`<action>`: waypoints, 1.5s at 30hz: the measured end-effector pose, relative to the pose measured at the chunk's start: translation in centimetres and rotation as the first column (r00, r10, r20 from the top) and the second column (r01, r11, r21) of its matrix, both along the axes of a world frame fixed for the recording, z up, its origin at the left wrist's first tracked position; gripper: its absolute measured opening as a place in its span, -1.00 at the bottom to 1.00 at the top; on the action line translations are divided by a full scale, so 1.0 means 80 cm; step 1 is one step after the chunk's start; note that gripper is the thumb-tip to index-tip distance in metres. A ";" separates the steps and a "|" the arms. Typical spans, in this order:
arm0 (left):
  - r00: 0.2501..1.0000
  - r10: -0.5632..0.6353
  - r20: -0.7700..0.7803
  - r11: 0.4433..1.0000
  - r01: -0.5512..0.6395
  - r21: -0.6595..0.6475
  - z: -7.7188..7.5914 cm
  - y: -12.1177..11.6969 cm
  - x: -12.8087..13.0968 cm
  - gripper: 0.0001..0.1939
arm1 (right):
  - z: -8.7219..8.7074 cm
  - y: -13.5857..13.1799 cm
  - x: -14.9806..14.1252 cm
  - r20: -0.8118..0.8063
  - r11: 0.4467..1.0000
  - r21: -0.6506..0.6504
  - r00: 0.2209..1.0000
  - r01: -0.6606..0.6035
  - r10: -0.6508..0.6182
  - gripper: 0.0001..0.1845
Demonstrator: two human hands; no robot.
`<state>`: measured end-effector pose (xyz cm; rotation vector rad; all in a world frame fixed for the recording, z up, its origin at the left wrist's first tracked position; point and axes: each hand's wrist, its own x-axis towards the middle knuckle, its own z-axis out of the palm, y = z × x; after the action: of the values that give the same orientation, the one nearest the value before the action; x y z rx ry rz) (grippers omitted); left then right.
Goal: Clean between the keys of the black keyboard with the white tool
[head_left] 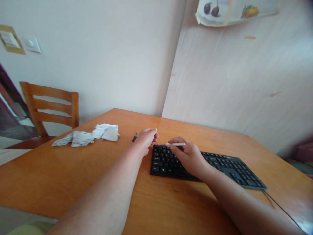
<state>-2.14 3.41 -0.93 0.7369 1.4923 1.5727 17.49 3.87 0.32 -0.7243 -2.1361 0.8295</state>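
A black keyboard (220, 164) lies on the orange wooden table (73, 176). My right hand (189, 156) rests over the keyboard's left end, its fingers pinched on a thin white stick (174, 144) that points left, level with the top row of keys. My left hand (146, 138) sits curled on the table just beyond the keyboard's top left corner, near the stick's tip. A small dark object (134, 138) lies on the table just left of that hand.
Crumpled white tissues (84, 136) lie on the table to the left. A wooden chair (50, 109) stands behind the table's left corner. The keyboard's cable (281, 205) runs off to the right front. Walls stand close behind the table.
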 end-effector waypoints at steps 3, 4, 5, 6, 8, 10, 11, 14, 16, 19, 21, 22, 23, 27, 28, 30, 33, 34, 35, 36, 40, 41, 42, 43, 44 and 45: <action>1.000 -0.004 0.002 1.000 0.004 -0.008 -0.002 0.002 0.000 -0.76 | 0.002 -0.003 0.000 0.031 0.998 -0.031 0.998 -0.057 0.058 -0.81; 1.000 -0.005 0.002 1.000 0.005 -0.009 -0.002 0.002 0.000 -0.76 | 0.003 -0.002 0.001 0.022 0.994 -0.070 0.996 -0.082 0.084 -0.80; 1.000 -0.007 0.002 1.000 0.007 -0.010 -0.003 0.003 0.000 -0.76 | 0.003 -0.001 0.001 -0.007 0.988 -0.119 0.995 -0.098 0.098 -0.79; 1.000 -0.009 0.002 1.000 0.009 -0.010 -0.003 0.003 0.000 -0.76 | 0.003 0.001 0.002 -0.048 0.981 -0.166 0.994 -0.101 0.094 -0.78; 1.000 -0.014 0.002 1.000 0.014 -0.008 -0.004 0.003 0.000 -0.75 | 0.002 0.004 0.002 -0.127 0.975 -0.211 0.991 -0.070 0.044 -0.76; 1.000 -0.017 0.002 1.000 0.017 -0.006 -0.004 0.002 0.000 -0.75 | 0.000 0.006 0.002 -0.152 0.983 -0.182 0.988 -0.022 -0.006 -0.75; 1.000 -0.017 0.002 1.000 0.017 -0.005 -0.004 0.002 0.000 -0.74 | -0.001 0.006 0.001 -0.145 0.988 -0.152 0.989 -0.010 -0.013 -0.74; 1.000 -0.014 0.004 1.000 0.014 -0.002 -0.004 0.002 0.000 -0.73 | -0.004 0.002 -0.003 -0.091 0.997 -0.076 0.996 -0.029 0.022 -0.76; 1.000 -0.006 0.007 1.000 0.006 -0.004 -0.003 0.002 0.000 -0.72 | -0.005 -0.002 -0.004 -0.040 0.995 -0.051 0.996 -0.085 0.083 -0.77; 1.000 0.007 0.008 1.000 -0.007 -0.007 -0.003 0.002 0.001 -0.71 | -0.005 -0.003 -0.005 -0.051 0.982 -0.101 0.987 -0.158 0.153 -0.75; 1.000 0.008 0.009 1.000 -0.008 -0.008 -0.002 0.002 0.001 -0.71 | -0.006 -0.002 -0.005 -0.109 0.979 -0.133 0.984 -0.153 0.139 -0.75; 1.000 0.008 0.010 1.000 -0.008 -0.009 -0.002 0.002 0.001 -0.71 | -0.006 -0.001 -0.005 -0.123 0.982 -0.130 0.985 -0.139 0.123 -0.76; 1.000 0.008 0.010 1.000 -0.007 -0.011 -0.002 0.002 0.002 -0.71 | -0.007 -0.001 -0.005 -0.123 0.985 -0.117 0.986 -0.123 0.109 -0.76; 1.000 0.010 0.009 1.000 -0.010 -0.020 -0.001 0.003 0.002 -0.70 | -0.008 -0.001 -0.005 -0.046 0.980 -0.118 0.987 -0.158 0.154 -0.75; 1.000 0.012 0.007 1.000 -0.011 -0.021 -0.002 0.003 0.001 -0.70 | -0.007 -0.001 -0.004 -0.054 0.975 -0.141 0.984 -0.174 0.168 -0.74; 1.000 0.014 0.003 1.000 -0.014 -0.022 -0.002 0.003 0.001 -0.70 | -0.006 -0.002 -0.004 -0.090 0.972 -0.158 0.983 -0.173 0.160 -0.71; 1.000 0.012 0.000 1.000 -0.012 -0.020 -0.003 0.004 0.001 -0.70 | -0.002 -0.005 -0.003 -0.087 0.986 -0.095 0.988 -0.136 0.128 -0.74; 1.000 0.011 -0.001 1.000 -0.011 -0.019 -0.003 0.003 0.001 -0.70 | 0.000 -0.007 -0.002 -0.065 0.986 -0.079 0.988 -0.145 0.140 -0.75; 1.000 0.009 -0.003 1.000 -0.009 -0.019 -0.003 0.003 0.001 -0.70 | 0.002 -0.009 -0.001 -0.044 0.983 -0.078 0.986 -0.165 0.162 -0.76; 1.000 0.009 -0.005 1.000 -0.009 -0.018 -0.003 0.003 0.002 -0.70 | 0.003 -0.011 0.000 -0.028 0.977 -0.094 0.981 -0.191 0.190 -0.76; 1.000 0.010 -0.012 1.000 -0.010 -0.015 -0.004 0.003 0.001 -0.69 | 0.007 -0.014 0.003 -0.055 0.954 -0.187 0.972 -0.233 0.227 -0.73; 1.000 0.009 -0.013 1.000 -0.010 -0.013 -0.004 0.003 0.001 -0.68 | 0.007 -0.014 0.003 -0.067 0.961 -0.174 0.976 -0.217 0.208 -0.73; 1.000 0.009 -0.014 1.000 -0.009 -0.011 -0.004 0.003 0.001 -0.67 | 0.007 -0.012 0.003 -0.075 0.971 -0.143 0.980 -0.193 0.184 -0.73; 1.000 0.007 -0.015 1.000 -0.007 -0.009 -0.005 0.003 0.001 -0.66 | 0.007 -0.011 0.003 -0.071 0.980 -0.104 0.984 -0.172 0.165 -0.73; 1.000 0.005 -0.015 1.000 -0.006 -0.008 -0.005 0.003 0.000 -0.66 | 0.006 -0.010 0.003 -0.054 0.985 -0.069 0.986 -0.160 0.157 -0.74; 1.000 0.004 -0.016 1.000 -0.004 -0.007 -0.005 0.003 0.000 -0.66 | 0.007 -0.010 0.002 -0.030 0.986 -0.044 0.987 -0.159 0.158 -0.74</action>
<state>-2.12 3.65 -1.34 0.7448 1.5106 1.5672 17.69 3.04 0.85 -0.5678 -2.1780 0.9699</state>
